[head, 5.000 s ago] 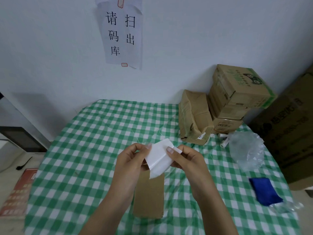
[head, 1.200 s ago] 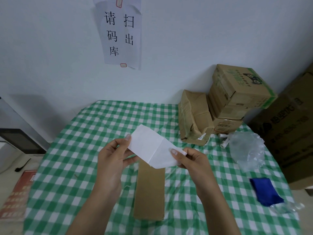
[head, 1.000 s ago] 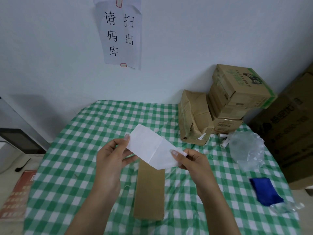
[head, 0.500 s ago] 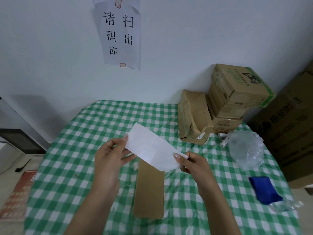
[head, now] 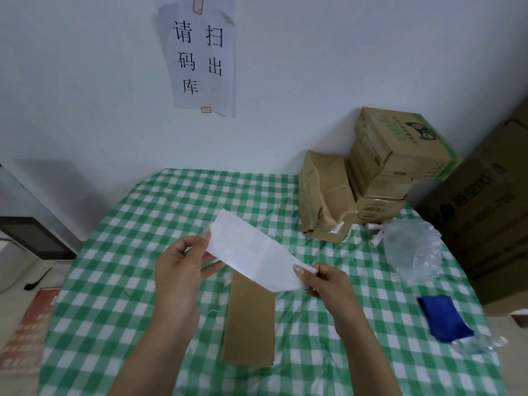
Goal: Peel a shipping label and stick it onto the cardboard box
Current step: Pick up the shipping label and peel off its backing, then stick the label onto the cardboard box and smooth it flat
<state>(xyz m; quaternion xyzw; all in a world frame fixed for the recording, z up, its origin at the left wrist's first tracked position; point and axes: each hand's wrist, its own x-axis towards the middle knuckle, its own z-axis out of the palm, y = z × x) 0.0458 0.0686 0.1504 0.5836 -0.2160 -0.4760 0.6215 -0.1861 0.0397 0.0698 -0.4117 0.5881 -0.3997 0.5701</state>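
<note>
Nearest the camera, long flat cardboard box [head: 249,321] lies lengthwise on green-checked tablecloth [head: 114,270]. Above its far end, white shipping label [head: 254,251] stretched in the air between both hands, clear of the box. Left hand [head: 183,270] pinches the far-left edge; right hand [head: 325,284] pinches the near-right corner, thumb on top. Right side: blue cloth [head: 444,318], clear plastic bag [head: 411,247]. Far right corner: stacked cartons [head: 383,164]. Wall sign [head: 200,55] behind.

Readable only on the paper notice [head: 201,57] taped to the wall: "请扫码出库" in black characters; print on the stacked boxes [head: 397,155] too blurred to read.
</note>
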